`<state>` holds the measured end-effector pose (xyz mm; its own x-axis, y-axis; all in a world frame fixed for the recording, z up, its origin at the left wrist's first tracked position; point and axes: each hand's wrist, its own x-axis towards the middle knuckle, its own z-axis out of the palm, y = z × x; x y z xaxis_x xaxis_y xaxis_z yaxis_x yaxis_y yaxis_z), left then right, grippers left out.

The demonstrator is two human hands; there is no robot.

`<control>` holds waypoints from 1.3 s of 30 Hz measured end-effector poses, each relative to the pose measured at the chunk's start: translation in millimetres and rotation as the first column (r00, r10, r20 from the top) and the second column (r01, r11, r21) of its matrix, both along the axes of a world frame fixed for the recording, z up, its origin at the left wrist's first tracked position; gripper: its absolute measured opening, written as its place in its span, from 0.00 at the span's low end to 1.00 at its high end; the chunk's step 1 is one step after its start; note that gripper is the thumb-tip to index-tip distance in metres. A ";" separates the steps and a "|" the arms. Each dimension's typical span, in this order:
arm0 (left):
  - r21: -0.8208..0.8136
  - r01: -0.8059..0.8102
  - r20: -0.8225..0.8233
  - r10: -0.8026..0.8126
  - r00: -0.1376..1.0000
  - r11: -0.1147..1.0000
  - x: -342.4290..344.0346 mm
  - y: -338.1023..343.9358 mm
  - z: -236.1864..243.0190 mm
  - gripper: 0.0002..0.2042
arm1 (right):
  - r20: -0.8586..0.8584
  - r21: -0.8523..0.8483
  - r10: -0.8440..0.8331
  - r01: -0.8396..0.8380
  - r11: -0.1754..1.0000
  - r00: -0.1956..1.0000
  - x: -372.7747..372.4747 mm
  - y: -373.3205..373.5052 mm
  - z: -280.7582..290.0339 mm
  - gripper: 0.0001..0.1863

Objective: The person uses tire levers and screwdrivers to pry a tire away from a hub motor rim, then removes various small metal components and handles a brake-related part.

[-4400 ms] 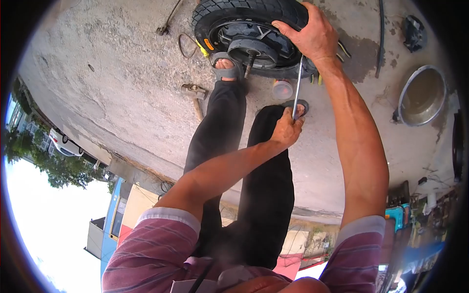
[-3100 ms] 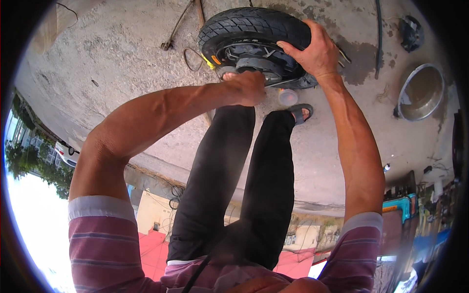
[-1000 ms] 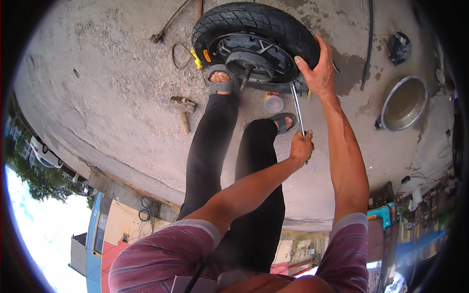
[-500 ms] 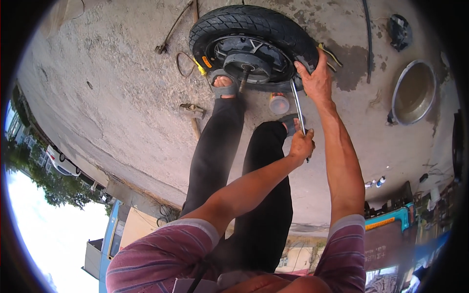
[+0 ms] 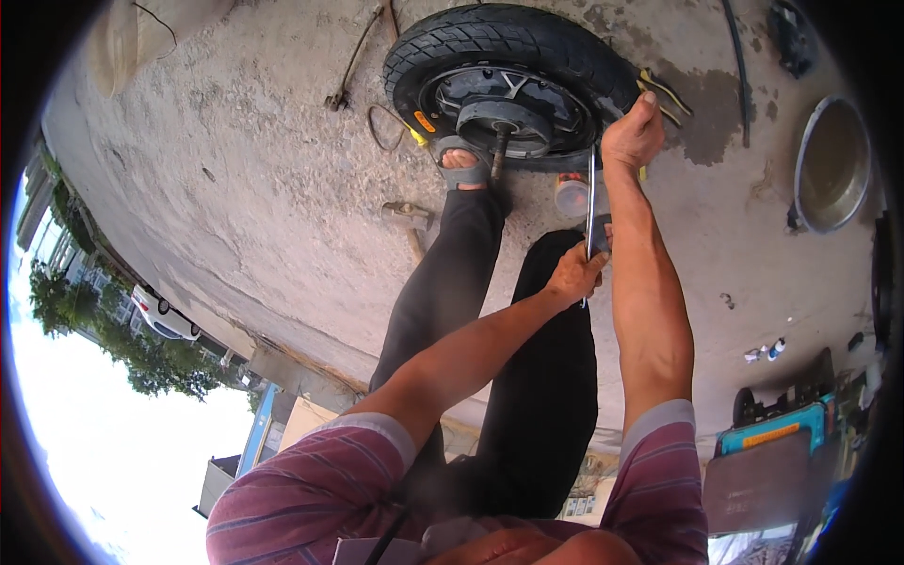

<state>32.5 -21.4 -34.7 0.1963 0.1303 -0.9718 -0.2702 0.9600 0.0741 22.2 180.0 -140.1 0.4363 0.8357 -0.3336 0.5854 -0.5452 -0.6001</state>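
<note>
A wheel with a black tyre (image 5: 499,42) and a dark hub lies on the concrete in front of me, its axle (image 5: 500,155) pointing toward my feet. My left hand (image 5: 576,273) is closed round the lower end of a long shiny metal tyre lever (image 5: 591,202). The lever's far tip meets the tyre's near right edge, beside the rim. My right hand (image 5: 633,137) is a fist against the tyre's right side, thumb uppermost. What it grips, if anything, is hidden; a small yellow bit shows just below it.
Yellow-handled pliers (image 5: 667,94) lie right of the tyre. A small clear tub (image 5: 572,196) stands between my feet and a hammer (image 5: 407,217) lies left of my leg. A metal basin (image 5: 832,165) with murky liquid is at the right, near a black hose (image 5: 737,71).
My right hand has gone from spread fingers on the tyre to a fist at its side. The lever stands more upright, still in my left hand. The whole view has shifted slightly.
</note>
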 end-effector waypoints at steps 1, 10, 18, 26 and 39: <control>0.084 0.058 -0.122 -0.047 0.991 0.995 -6.5 -16.1 -15.6 0.17 | 0.002 0.013 0.032 -0.032 0.999 0.999 -6.4 -2.1 -0.8 0.35; 0.016 0.203 -0.465 -0.173 0.868 0.979 31.6 -28.8 -29.2 0.14 | -0.005 0.031 0.051 -0.051 0.998 0.999 -4.9 -3.3 -7.7 0.34; 0.131 0.068 0.112 -0.083 0.990 0.989 82.1 11.0 -22.9 0.18 | -0.034 0.061 0.065 -0.063 0.996 0.997 3.1 -5.1 -9.1 0.31; 0.048 0.582 -0.445 -0.504 0.740 0.812 -44.3 -49.2 -111.5 0.23 | -0.118 0.045 0.090 -0.086 0.995 0.989 -16.1 -3.1 -7.7 0.33; 0.221 0.948 -0.537 -0.784 0.313 0.228 -245.2 113.8 103.6 0.17 | -0.081 0.021 0.062 -0.061 0.998 0.995 5.8 -5.3 -11.2 0.29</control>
